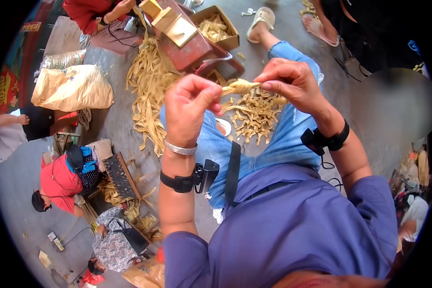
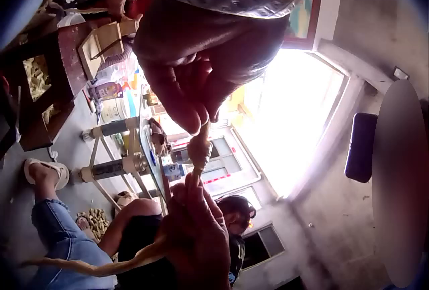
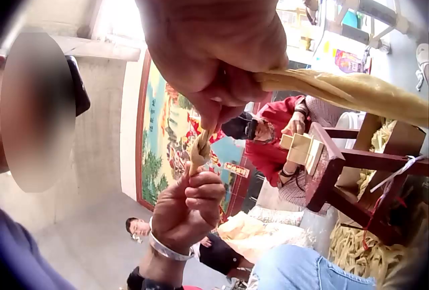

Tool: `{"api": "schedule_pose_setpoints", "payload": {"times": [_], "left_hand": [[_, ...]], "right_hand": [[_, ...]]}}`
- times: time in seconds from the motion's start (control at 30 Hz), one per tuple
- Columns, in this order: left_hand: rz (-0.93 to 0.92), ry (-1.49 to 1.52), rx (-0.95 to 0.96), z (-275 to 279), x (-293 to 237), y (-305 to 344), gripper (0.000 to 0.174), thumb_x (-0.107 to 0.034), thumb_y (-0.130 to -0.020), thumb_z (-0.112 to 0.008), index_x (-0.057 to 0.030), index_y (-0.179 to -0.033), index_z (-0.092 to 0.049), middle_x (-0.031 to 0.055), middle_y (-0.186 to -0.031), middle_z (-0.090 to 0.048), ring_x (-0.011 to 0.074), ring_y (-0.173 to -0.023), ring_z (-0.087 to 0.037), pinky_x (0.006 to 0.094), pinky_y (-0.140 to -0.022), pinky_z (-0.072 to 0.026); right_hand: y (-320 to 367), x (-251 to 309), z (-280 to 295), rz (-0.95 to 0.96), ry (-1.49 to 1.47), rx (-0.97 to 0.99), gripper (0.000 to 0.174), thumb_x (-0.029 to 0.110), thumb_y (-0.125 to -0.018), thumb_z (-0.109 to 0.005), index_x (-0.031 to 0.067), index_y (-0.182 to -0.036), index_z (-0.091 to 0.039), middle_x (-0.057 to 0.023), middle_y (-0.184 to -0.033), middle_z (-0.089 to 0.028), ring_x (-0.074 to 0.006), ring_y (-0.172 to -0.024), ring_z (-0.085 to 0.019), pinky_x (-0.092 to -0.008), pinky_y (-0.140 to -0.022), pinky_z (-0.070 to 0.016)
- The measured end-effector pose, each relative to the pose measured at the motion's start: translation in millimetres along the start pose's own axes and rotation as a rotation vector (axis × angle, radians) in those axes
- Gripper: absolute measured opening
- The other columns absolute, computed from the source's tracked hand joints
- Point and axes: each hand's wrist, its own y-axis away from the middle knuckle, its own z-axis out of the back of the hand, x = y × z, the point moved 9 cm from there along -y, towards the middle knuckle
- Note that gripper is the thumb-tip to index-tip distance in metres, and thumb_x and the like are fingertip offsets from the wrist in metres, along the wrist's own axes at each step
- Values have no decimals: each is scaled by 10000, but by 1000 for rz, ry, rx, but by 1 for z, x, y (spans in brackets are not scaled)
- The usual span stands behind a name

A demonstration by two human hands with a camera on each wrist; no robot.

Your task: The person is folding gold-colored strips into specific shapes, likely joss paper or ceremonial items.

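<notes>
A knotted tan strip (image 1: 241,87) is stretched between the two hands above the lap. The left hand (image 1: 189,103) pinches its left end between thumb and fingers. From the other side, the right hand (image 1: 295,86) pinches the strip close to the knot. In the left wrist view the knot (image 2: 200,151) sits between both sets of fingertips, and a long tail (image 2: 100,268) trails from the right hand. The right wrist view shows the knot (image 3: 200,149) between the hands, with a wide loose length (image 3: 355,96) running off from the right hand.
Knotted pieces (image 1: 257,117) lie on the floor between the legs, beside a heap of long strips (image 1: 149,91). A red bench (image 1: 177,43) bears wooden blocks (image 1: 177,29); a cardboard box (image 1: 229,41) stands beside it. Several people sit around, and a sack (image 1: 74,87) lies at the left.
</notes>
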Motion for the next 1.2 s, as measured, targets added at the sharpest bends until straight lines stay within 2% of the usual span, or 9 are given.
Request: {"api": "schedule_pose_setpoints", "payload": {"times": [0.17, 0.2, 0.3, 0.33, 0.43, 0.63, 0.7, 1.1, 1.2], "left_hand": [[-71, -49, 51, 8, -9, -13, 244, -80, -866, -643, 52, -1067, -599, 87, -880, -665, 146, -805, -653, 243, -674, -546], [-78, -114, 95, 1, -15, -16, 395, -56, -822, -700, 27, -1186, -571, 76, -943, -663, 125, -806, -644, 218, -697, -528], [-59, -180, 173, -23, -15, -22, 283, -44, -789, -733, 34, -1051, -662, 44, -827, -669, 94, -735, -636, 209, -654, -528], [-21, -136, 98, -18, -17, -27, 178, -50, -793, -731, 33, -947, -696, 34, -775, -665, 81, -671, -624, 204, -603, -530], [18, 19, 23, 1, -8, -41, 168, -55, -800, -726, 28, -942, -696, 39, -775, -666, 74, -636, -610, 198, -566, -525], [24, -146, -107, 58, 7, -86, 167, -93, -816, -715, 29, -924, -676, 66, -762, -666, 89, -578, -611, 197, -536, -518], [13, -267, -145, 86, 8, -113, 169, -104, -831, -703, 34, -923, -673, 66, -767, -665, 89, -569, -607, 195, -525, -515], [-6, -126, -261, 164, 43, -212, 141, -120, -853, -678, 18, -847, -648, 12, -657, -579, 58, -504, -528, 219, -466, -528], [211, -196, -245, 169, 72, -212, 153, -137, -879, -645, 11, -835, -640, 23, -665, -584, 67, -513, -537, 231, -476, -537]], "right_hand": [[-11, 2, -7, 2, 59, -11, 88, 47, -805, -692, 4, -882, -705, -55, -752, -630, -138, -682, -575, -251, -599, -433], [-15, 1, -11, -3, 25, -7, 86, 36, -796, -697, 10, -877, -705, -57, -756, -634, -145, -685, -581, -252, -601, -438], [-32, 7, -19, 95, 54, -35, 81, 26, -772, -714, 12, -851, -697, -64, -758, -637, -154, -696, -598, -263, -598, -455], [-40, 7, -20, 112, 85, -22, 80, 28, -771, -716, 12, -847, -696, -65, -756, -636, -158, -693, -599, -266, -595, -456], [-62, 4, -21, 137, 154, 24, 79, 34, -767, -720, 14, -839, -693, -69, -751, -632, -167, -685, -600, -273, -588, -458], [-124, -25, -32, 224, 287, 147, 99, 35, -753, -713, 42, -852, -707, -79, -752, -624, -205, -681, -601, -301, -590, -465], [-151, -44, -34, 240, 346, 151, 101, 50, -758, -695, 40, -857, -710, -92, -738, -609, -241, -669, -596, -332, -601, -474], [-263, -133, -57, 222, 565, 85, 134, 127, -776, -674, 31, -862, -711, -140, -771, -652, -310, -734, -632, -363, -678, -504], [-262, -161, -55, 206, 746, 61, 133, 147, -774, -696, 38, -847, -719, -149, -787, -672, -282, -717, -653, -334, -672, -516]]}}
